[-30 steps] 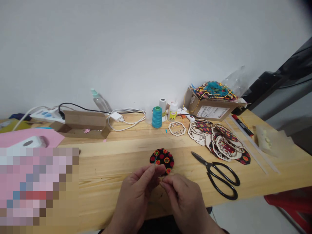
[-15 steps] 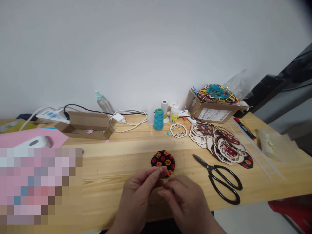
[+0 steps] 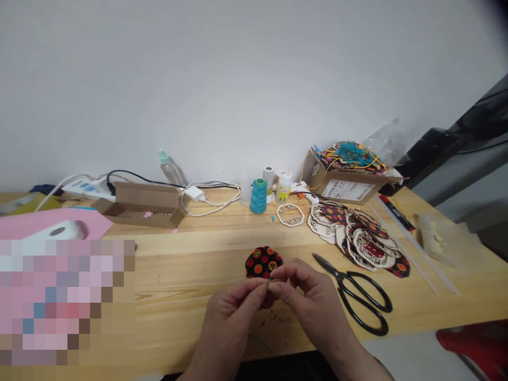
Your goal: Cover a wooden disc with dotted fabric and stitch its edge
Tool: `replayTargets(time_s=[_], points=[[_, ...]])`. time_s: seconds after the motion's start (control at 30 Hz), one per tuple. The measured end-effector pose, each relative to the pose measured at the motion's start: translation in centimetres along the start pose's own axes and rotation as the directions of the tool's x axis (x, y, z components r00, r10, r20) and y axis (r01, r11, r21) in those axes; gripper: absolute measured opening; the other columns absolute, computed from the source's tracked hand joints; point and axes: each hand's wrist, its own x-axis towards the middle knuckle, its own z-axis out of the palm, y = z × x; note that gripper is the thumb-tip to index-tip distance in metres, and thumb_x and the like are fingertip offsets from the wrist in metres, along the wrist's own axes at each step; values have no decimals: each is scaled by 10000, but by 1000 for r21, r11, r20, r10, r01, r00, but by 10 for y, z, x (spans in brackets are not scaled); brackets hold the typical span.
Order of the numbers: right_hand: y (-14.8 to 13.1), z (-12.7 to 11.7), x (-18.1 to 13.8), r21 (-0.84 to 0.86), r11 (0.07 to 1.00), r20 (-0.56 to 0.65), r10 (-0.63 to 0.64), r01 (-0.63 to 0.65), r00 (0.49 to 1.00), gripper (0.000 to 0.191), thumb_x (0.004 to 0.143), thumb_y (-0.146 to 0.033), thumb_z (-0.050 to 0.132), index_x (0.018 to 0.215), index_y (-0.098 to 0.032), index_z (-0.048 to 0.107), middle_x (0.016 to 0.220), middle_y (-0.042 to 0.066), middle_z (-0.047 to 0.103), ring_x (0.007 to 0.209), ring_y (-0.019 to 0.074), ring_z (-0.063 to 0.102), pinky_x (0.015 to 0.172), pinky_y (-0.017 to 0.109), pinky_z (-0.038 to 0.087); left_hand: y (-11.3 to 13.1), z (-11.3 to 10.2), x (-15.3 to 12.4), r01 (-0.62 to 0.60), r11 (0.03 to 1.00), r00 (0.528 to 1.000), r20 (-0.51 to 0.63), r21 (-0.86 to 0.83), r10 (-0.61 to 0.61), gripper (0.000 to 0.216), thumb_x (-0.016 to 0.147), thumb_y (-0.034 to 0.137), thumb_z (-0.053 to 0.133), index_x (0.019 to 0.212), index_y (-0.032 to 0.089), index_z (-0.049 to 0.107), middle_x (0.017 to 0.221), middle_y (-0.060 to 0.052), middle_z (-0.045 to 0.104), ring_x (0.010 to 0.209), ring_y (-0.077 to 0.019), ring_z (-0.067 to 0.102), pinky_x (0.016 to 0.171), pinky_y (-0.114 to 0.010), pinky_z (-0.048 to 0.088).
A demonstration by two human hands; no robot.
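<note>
My left hand (image 3: 234, 312) and my right hand (image 3: 307, 296) meet fingertip to fingertip over the near side of the table. Both are closed in a pinch around something too small to make out. Just beyond the fingertips lies a round black fabric piece (image 3: 260, 262) with red, orange and green flower-like circles; its near edge is hidden by my fingers. To the right of my right hand rest black-handled scissors (image 3: 342, 278), blades pointing away to the left. Tiny dark bits are scattered on the wood beneath my hands.
Lattice-cut wooden frames and patterned fabric pieces (image 3: 373, 246) are piled at the right. Along the wall stand a teal thread spool (image 3: 258, 197), a glue bottle (image 3: 284, 188), an open cardboard box (image 3: 148, 206) and a filled carton (image 3: 345, 185). One wooden frame (image 3: 290, 215) lies alone.
My right hand has moved up, its fingertips now meeting those of my left hand. The left fingertips have shifted slightly right and down. The fabric piece stays on the table.
</note>
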Motion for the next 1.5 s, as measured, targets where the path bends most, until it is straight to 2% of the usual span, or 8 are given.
replayTargets(time_s=[0.2, 0.43, 0.6, 0.7, 0.87, 1.1, 1.33, 1.5], points=[[1, 2, -2, 16, 998, 20, 66, -67, 998, 84, 707, -242, 659, 676, -164, 665, 683, 27, 635, 699, 173, 595, 660, 292, 474, 6, 3, 0, 8, 1000, 1000, 6, 25, -8, 161, 763, 288, 645, 866, 236, 759, 756, -23, 744, 754, -178, 651, 720, -230, 485], [0, 1, -3, 77, 990, 42, 117, -120, 992, 131, 741, -218, 611, 626, -158, 632, 609, 11, 600, 619, 149, 578, 605, 268, 470, 4, 3, 0, 11, 999, 999, 30, 51, -12, 171, 770, 299, 642, 880, 233, 755, 778, -33, 747, 761, -177, 660, 726, -230, 487], [2, 2, -3, 142, 975, 50, 164, -170, 985, 124, 716, -241, 638, 630, -153, 629, 594, -2, 586, 585, 128, 544, 570, 244, 446, 1, 2, -1, 37, 999, 998, 56, 16, -38, 171, 773, 297, 641, 884, 229, 751, 777, -26, 746, 768, -174, 665, 734, -234, 493], [5, 1, -2, 193, 950, 57, 240, -247, 969, 133, 661, -263, 691, 723, -151, 652, 630, -7, 599, 588, 119, 529, 571, 241, 432, 1, 2, -1, 30, 999, 998, 46, 17, -31, 171, 779, 296, 633, 892, 235, 747, 787, -15, 745, 773, -168, 664, 744, -234, 493], [9, -2, 0, 303, 870, 209, 339, -390, 917, 285, 622, -290, 733, 870, -155, 697, 695, 11, 643, 625, 123, 551, 614, 254, 427, 0, 0, 0, 8, 999, 999, 46, 43, -10, 167, 778, 297, 633, 885, 241, 748, 792, -8, 741, 772, -169, 654, 753, -241, 487], [12, -2, 0, 430, 790, 309, 325, -436, 894, 210, 609, -262, 753, 799, -176, 725, 742, 17, 680, 664, 115, 559, 663, 249, 414, -5, -3, 0, -17, 989, 998, 70, 148, 6, 187, 788, 343, 611, 886, 259, 747, 732, 0, 714, 720, -168, 616, 719, -252, 466], [12, -3, -1, 434, 818, 271, 282, -378, 920, 106, 625, -200, 731, 617, -147, 639, 590, -30, 574, 572, 91, 499, 580, 222, 376, -1, -4, -3, -78, 956, 994, 90, 283, 55, 181, 788, 327, 598, 784, 231, 752, 591, 15, 630, 604, -138, 534, 592, -218, 405], [6, -9, -6, 509, 840, 167, 117, -188, 979, 112, 674, -160, 704, 622, -152, 605, 754, -5, 618, 681, 91, 533, 647, 205, 402, -3, -3, -2, -181, 952, 980, 129, 247, 153, 165, 789, 279, 590, 717, 215, 723, 632, 14, 600, 627, -133, 524, 601, -219, 401]])
